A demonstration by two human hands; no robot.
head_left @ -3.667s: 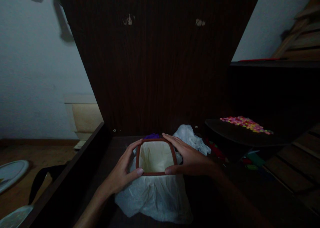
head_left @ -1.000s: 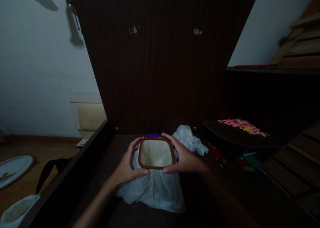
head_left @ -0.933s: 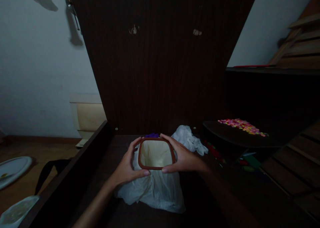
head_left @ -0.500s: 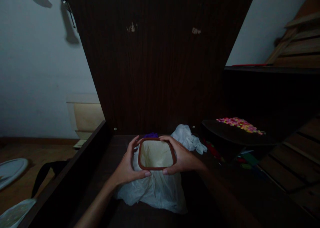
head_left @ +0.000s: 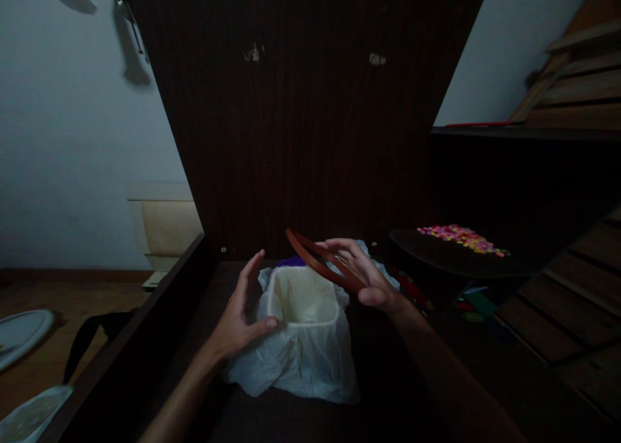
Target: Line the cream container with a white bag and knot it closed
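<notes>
A small white bin (head_left: 305, 293) stands on the dark surface with a pale plastic bag (head_left: 301, 365) lining it, the bag's edges hanging down outside. My right hand (head_left: 366, 275) grips a brown rim ring (head_left: 317, 262), tilted and raised above the bin's right back side. On the left side of the bin my left hand (head_left: 245, 317) is open, thumb and fingers apart, the thumb close to the bin's front left corner. Behind the bin a bit of purple material (head_left: 291, 261) shows.
A crumpled white plastic bag (head_left: 388, 273), partly hidden by my right hand, lies at the back right. Pink and yellow small pieces (head_left: 463, 238) rest on a dark corner shelf (head_left: 436, 255). A raised side board (head_left: 126, 339) runs along the left; a dark panel (head_left: 301, 139) rises behind.
The brown ring has come off the bin's mouth and is now tilted up to the right in my right hand. My left hand has let go of it and opened.
</notes>
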